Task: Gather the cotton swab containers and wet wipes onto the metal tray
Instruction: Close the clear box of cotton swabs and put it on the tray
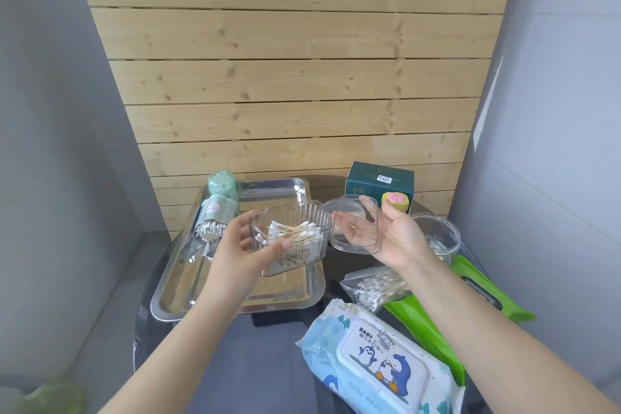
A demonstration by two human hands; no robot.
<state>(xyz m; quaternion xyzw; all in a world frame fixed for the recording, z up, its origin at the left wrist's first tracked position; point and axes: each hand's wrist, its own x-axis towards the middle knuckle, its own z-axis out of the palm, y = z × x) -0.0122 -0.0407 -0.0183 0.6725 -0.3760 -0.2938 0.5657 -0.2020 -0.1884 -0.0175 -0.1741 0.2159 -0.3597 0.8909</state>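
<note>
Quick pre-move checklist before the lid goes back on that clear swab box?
1. Left hand grips clear swab box: ok.
2. Right hand holds clear lid: ok.
3. Lid seated on box: not ok, they are apart.
4. Swabs lie below the rim: ok.
5. Bare space on metal tray: ok.
6. Blue wet wipes pack on tray: not ok, beside it.

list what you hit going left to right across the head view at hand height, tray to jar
green swab dispenser → left hand holding clear swab box → clear lid in right hand → round clear jar
</note>
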